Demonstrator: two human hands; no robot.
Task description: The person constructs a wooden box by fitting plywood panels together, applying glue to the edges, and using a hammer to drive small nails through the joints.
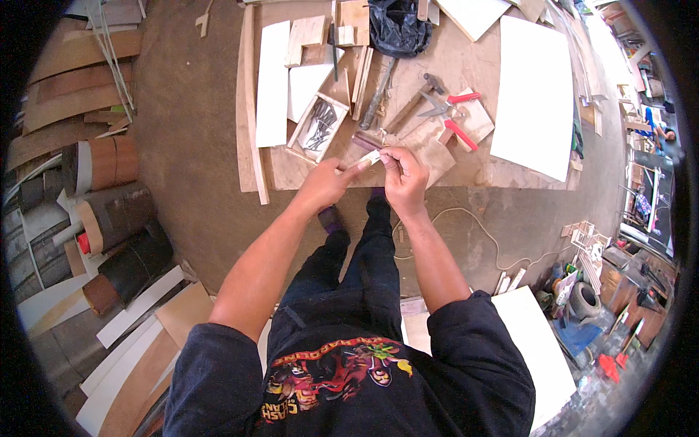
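At the near edge of the wooden table (502, 177), my left hand (324, 184) and my right hand (405, 182) meet on a small whitish piece (373, 157). Both hands are closed, the fingers pinching the piece from either side; its kind is too small to make out. Just beyond my fingers lies a dark reddish strip (366, 141). A shallow wooden box (292, 141) with dark nails (321, 124) in it rests beyond my left hand. Farther off from my right hand are a hammer (432, 84) and a red-handled cutting tool (463, 135) with open jaws.
A long dark metal tool (378, 95) and a black plastic bag (399, 28) lie toward the table's back. White panels (535, 95) and wood offcuts (309, 33) cover both sides. Rolls (109, 200) and boards fill the left floor; a cable (484, 227) crosses the right.
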